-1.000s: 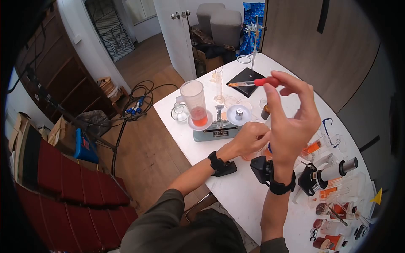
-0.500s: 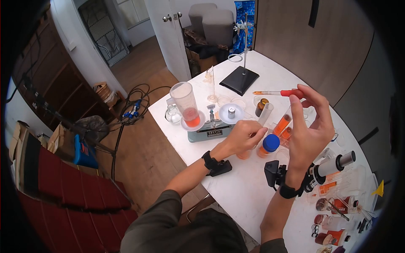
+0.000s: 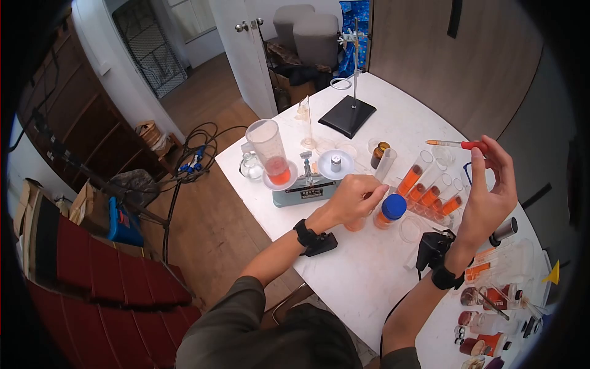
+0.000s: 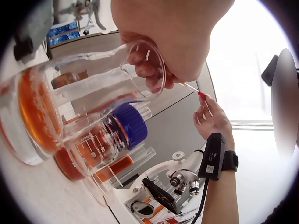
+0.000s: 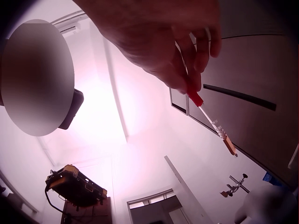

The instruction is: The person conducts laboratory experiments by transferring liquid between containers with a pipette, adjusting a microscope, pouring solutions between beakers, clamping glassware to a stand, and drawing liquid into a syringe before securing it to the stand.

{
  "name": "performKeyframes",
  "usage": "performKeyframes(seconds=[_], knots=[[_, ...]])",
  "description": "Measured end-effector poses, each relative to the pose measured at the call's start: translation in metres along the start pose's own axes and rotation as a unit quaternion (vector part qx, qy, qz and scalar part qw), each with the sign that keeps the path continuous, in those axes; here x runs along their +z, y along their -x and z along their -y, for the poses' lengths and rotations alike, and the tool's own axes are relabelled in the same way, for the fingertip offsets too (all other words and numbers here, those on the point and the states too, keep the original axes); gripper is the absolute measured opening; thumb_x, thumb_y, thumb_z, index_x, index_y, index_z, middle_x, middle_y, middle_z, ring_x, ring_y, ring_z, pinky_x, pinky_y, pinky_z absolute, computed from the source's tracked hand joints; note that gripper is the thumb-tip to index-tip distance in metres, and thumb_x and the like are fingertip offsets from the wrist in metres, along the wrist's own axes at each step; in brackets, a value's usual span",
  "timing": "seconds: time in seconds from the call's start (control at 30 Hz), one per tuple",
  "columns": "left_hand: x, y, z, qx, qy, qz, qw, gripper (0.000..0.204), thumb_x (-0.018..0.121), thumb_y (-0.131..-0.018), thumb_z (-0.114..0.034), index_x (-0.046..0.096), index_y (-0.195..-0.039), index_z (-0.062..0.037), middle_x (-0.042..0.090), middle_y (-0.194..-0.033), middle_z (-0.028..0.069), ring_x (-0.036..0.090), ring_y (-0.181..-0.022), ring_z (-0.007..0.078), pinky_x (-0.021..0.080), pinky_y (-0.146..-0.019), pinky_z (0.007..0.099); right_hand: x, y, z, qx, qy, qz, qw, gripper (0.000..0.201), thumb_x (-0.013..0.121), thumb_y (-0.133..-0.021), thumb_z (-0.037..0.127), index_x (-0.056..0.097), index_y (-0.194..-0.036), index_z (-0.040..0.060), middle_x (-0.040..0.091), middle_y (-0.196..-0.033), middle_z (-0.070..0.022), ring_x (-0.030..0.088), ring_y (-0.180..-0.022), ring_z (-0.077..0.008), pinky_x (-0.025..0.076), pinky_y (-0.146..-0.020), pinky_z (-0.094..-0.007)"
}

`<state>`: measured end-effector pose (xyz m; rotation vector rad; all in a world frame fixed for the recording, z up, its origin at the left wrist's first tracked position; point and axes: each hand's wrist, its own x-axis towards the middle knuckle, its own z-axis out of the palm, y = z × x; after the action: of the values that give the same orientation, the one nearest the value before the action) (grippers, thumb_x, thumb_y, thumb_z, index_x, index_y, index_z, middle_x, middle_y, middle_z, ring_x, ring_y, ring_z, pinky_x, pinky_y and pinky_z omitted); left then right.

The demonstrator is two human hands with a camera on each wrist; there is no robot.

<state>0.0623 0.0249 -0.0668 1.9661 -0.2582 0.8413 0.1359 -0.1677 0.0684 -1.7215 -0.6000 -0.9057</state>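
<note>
My right hand (image 3: pixel 491 200) pinches the red bulb of a dropper (image 3: pixel 447 144) between thumb and fingers, raised above the right side. Orange liquid shows in the narrow tip of the dropper (image 5: pixel 219 128) in the right wrist view. The left hand (image 3: pixel 355 200) is held with curled fingers above a glass vessel of orange liquid (image 3: pixel 354 226); no object shows in it. Seen from the left wrist, its curled fingers (image 4: pixel 145 70) are beside the rim of that vessel (image 4: pixel 39 109). Close by stands a blue-capped bottle (image 3: pixel 391 212).
A balance (image 3: pixel 304 195) bears a plastic jug (image 3: pixel 270 154) of red liquid and a small metal weight (image 3: pixel 335 162). Behind are a brown bottle (image 3: pixel 380 154) and a black stand base (image 3: pixel 348 117). Tubes of orange liquid (image 3: pixel 410 180), a microscope (image 4: pixel 187 170) and several jars are on the right.
The right hand has moved to the right and slightly down with the dropper, uncovering the orange tubes. My left hand keeps its curled pose near the glass vessel. The head view has shifted a little.
</note>
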Motion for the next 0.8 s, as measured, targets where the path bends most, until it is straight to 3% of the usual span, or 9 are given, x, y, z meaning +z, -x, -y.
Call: performKeyframes(seconds=[0.23,0.53,0.63,0.7,0.8], knots=[[0.001,0.001,0.003,-0.014,0.008,0.007,1.0,0.042,0.057,-0.099,-0.012,0.058,-0.058,-0.001,0.055,-0.052,0.0044,0.051,-0.048,0.0151,0.039,-0.048,0.0314,-0.004,-0.002,-0.016,0.017,0.009,0.001,1.0,0.021,0.074,-0.09,0.009,0.077,-0.111,0.0099,0.076,-0.1,-0.0036,0.064,-0.081,-0.0107,0.048,-0.096,-0.0344],[-0.001,0.0,-0.002,-0.037,0.006,0.023,0.999,0.044,0.056,-0.101,-0.013,0.058,-0.058,-0.0019,0.056,-0.053,0.0043,0.051,-0.048,0.0144,0.039,-0.048,0.0309,0.008,0.003,-0.021,0.044,0.055,0.033,0.997,0.02,0.075,-0.088,0.007,0.076,-0.108,0.0097,0.075,-0.096,-0.0023,0.062,-0.084,-0.0127,0.05,-0.086,-0.0305],[-0.002,0.001,-0.003,-0.045,0.023,0.023,0.998,0.04,0.06,-0.098,-0.014,0.058,-0.061,0.0006,0.057,-0.055,0.0088,0.052,-0.047,0.0209,0.041,-0.049,0.0352,0.011,0.005,-0.025,0.04,0.075,0.056,0.995,0.018,0.075,-0.088,0.007,0.076,-0.106,0.0086,0.074,-0.094,-0.0027,0.061,-0.084,-0.0137,0.05,-0.081,-0.0311],[-0.001,0.001,-0.002,-0.036,0.014,0.025,0.999,0.044,0.056,-0.101,-0.012,0.058,-0.058,-0.002,0.056,-0.053,0.0043,0.052,-0.049,0.0139,0.039,-0.048,0.0308,0.015,0.007,-0.029,0.039,0.072,0.058,0.995,0.017,0.075,-0.087,0.006,0.076,-0.105,0.0082,0.074,-0.093,-0.0028,0.061,-0.084,-0.0141,0.05,-0.081,-0.0311],[-0.001,0.001,0.0,-0.035,0.019,0.023,0.999,0.044,0.056,-0.101,-0.012,0.058,-0.058,-0.0017,0.056,-0.053,0.0044,0.052,-0.049,0.0138,0.039,-0.048,0.0308,0.019,0.008,-0.032,0.039,0.064,0.059,0.995,0.016,0.075,-0.087,0.006,0.076,-0.102,0.0076,0.073,-0.09,-0.0031,0.06,-0.084,-0.0146,0.05,-0.08,-0.031]])
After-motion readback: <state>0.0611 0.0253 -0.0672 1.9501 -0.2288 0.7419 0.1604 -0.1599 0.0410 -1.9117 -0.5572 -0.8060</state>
